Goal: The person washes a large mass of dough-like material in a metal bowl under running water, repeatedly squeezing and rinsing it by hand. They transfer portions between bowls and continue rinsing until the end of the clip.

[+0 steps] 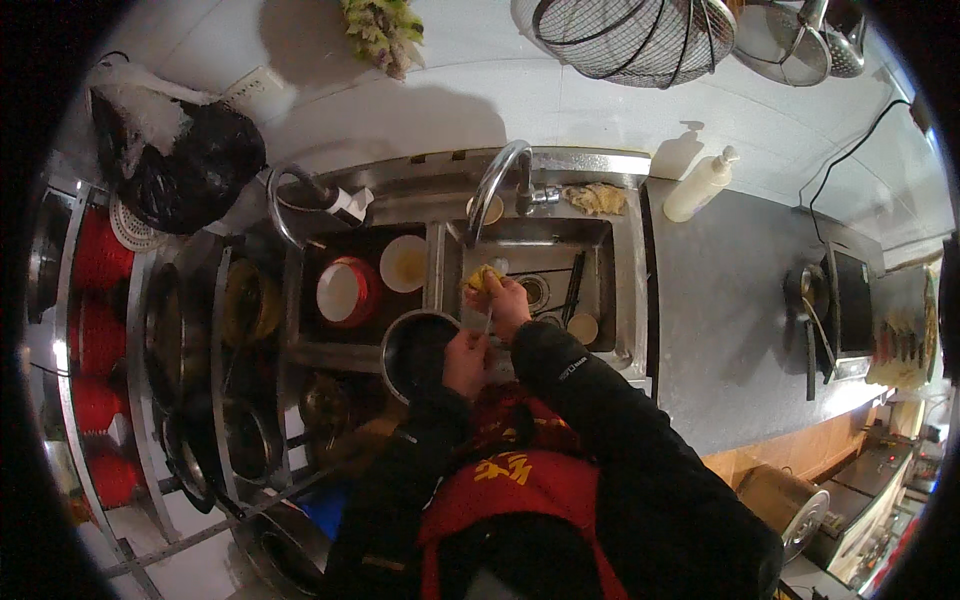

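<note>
My right hand (pixel 510 306) grips a yellow scrubbing cloth or sponge (pixel 483 277) above the right basin of a stainless steel double sink (pixel 634 300). Just below it, my left hand (pixel 464 361) pinches a thin pale utensil (pixel 490 321) that runs up to the cloth; its exact kind is unclear. In the basin beneath lie dark chopsticks (pixel 576 286), a small beige cup or bowl (pixel 583 328) and a round drain (pixel 534 289). A dark round pan (pixel 409 349) rests beside my left hand at the front of the divider.
A chrome faucet (pixel 517 161) arches over the right basin. In the left basin sit a red-and-white bowl (pixel 339 291) and a white bowl (pixel 405 264). A pump bottle (pixel 701 186) stands on the grey counter (pixel 720 315). Metal racks (pixel 225 360) with pans are at left; wire strainers (pixel 637 41) hang above.
</note>
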Available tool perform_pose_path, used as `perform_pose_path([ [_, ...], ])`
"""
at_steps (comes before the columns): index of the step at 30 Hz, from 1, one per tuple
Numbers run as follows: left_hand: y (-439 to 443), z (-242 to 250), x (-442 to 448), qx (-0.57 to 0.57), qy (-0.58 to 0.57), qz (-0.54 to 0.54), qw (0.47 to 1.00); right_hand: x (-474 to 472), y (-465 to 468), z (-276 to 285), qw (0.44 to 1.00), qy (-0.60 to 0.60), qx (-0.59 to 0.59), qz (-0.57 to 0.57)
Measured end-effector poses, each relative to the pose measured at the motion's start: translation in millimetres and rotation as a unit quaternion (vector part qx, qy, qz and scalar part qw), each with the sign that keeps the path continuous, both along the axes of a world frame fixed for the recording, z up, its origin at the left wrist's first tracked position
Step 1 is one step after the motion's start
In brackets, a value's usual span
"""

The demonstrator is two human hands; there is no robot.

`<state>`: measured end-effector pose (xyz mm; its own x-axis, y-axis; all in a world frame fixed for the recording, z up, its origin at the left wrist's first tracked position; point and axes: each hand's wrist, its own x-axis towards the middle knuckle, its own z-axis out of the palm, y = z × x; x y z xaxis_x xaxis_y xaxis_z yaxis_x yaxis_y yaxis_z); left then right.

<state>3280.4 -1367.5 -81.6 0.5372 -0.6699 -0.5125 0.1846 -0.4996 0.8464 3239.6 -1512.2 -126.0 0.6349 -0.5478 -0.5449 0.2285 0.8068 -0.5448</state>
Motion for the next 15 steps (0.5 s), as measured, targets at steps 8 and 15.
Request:
perform_pose_path([
  [8,6,-48,19,-0.079,-0.318,-0.142,0.934,10,-9,-21,0.951,0.075,-0.291,-0.068],
  [15,15,-39,18,-0.111,-0.211,-0.068,0.969,-1,-12,-44,0.939,0.040,-0.335,0.066],
])
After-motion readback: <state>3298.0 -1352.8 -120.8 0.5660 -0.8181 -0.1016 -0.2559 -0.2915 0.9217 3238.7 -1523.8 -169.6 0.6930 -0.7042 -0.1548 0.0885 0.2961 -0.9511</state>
